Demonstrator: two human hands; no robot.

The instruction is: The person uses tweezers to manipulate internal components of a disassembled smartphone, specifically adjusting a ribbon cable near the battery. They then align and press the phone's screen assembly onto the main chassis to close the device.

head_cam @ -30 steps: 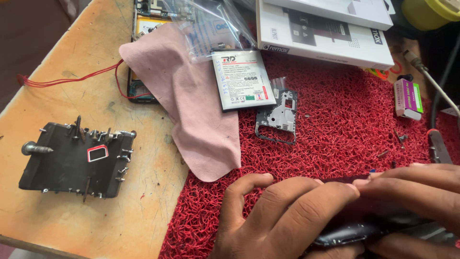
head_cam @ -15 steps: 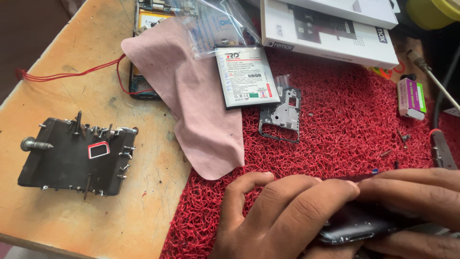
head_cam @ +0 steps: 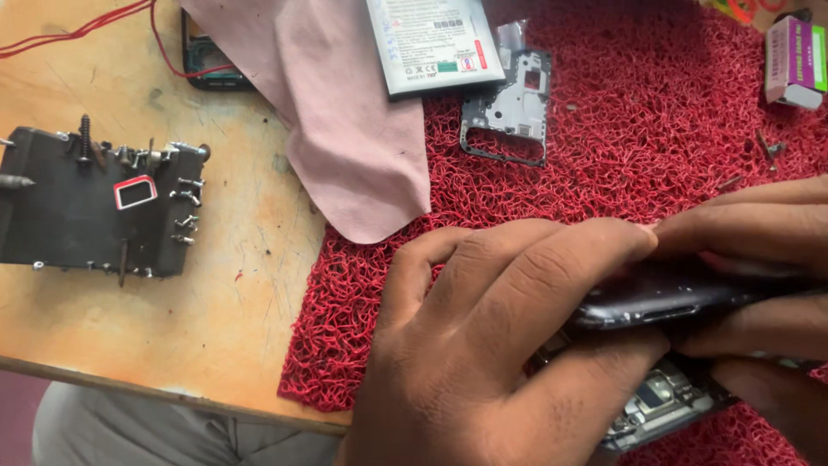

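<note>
A: Many small things lie around you. On the far left of the wooden table [head_cam: 216, 293] I see a black block [head_cam: 90, 211] with screws [head_cam: 183, 194] stuck along its edges and one small white and red tray [head_cam: 135, 192] on top. Behind it, a red wire [head_cam: 82, 28] runs over the wood.

B: And more to the middle?

A: A pink cloth [head_cam: 345, 121] lies half on the table and half on the red mesh mat [head_cam: 621, 112]. It covers part of a dark phone frame [head_cam: 207, 65]. Just right of the cloth there is a flat battery [head_cam: 431, 43] with a white label, and beside it a grey metal plate [head_cam: 509, 112] with cut-outs.

B: Where are my hands?

A: Both are low on the mat. Your left hand [head_cam: 483, 345] is closed on the dark phone [head_cam: 655, 298], with the fingers curled over its top edge and the thumb under it. Your right hand [head_cam: 759, 285] grips the same phone from the right side, fingers above and below. The phone is held edge-up just over the mat, and its open inside with small parts shows under your left thumb.

B: Anything on the far right?

A: A small purple and white box [head_cam: 795, 60] near the mat's corner, well apart from your hands.
</note>
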